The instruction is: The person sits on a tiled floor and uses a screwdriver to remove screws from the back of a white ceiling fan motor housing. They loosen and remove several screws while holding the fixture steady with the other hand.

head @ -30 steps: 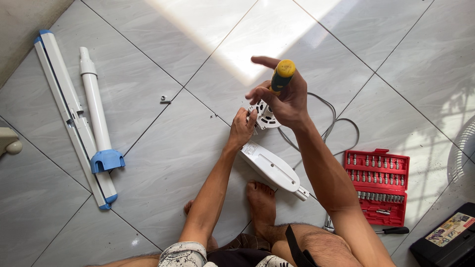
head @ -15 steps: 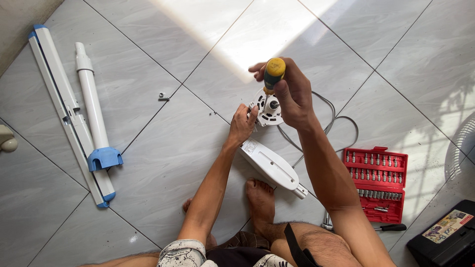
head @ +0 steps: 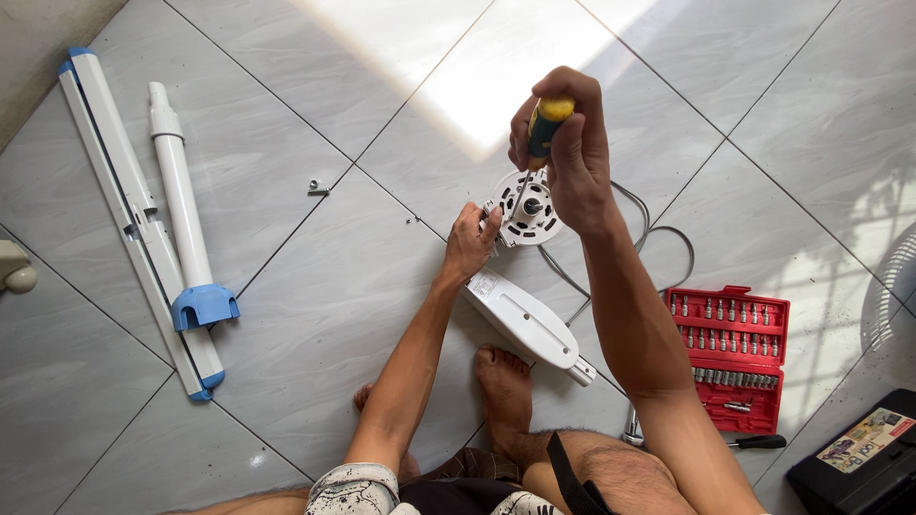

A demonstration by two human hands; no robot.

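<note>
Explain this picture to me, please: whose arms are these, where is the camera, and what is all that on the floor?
The camera sits on a person's head and looks down, so the two arms are that person's own; they sit on a grey tiled floor, bare feet in front. The right hand has its grip shut on a yellow-handled screwdriver, tip down on a round white motor part. The left hand steadies that part at its edge. Below it lies a long white housing, with a grey cord looping behind. To the left lie white and blue poles and a small loose screw. To the right sit an open red socket set and a black case.
</note>
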